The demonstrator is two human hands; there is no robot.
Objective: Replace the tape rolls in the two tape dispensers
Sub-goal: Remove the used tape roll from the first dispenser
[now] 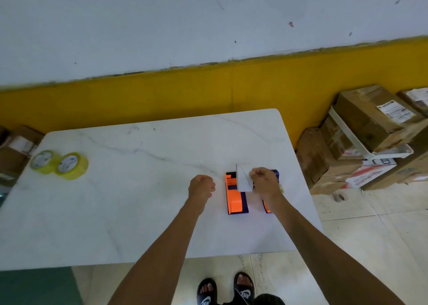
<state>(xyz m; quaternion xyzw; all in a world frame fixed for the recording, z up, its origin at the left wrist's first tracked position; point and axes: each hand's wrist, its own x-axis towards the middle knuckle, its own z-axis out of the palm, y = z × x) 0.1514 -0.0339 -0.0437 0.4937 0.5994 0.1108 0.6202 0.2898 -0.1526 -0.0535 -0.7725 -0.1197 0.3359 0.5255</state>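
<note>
Two orange-and-purple tape dispensers sit side by side on your white marble worktop (139,212), right of centre: the left dispenser (236,198) in plain sight, the right dispenser (268,206) mostly hidden under your right hand (265,182). Far left, two yellow tape rolls (59,165) lie touching. Your right fingers pinch a clear strip of tape (244,179) above the dispensers. Your left hand (201,186) hovers curled beside them, holding nothing.
</note>
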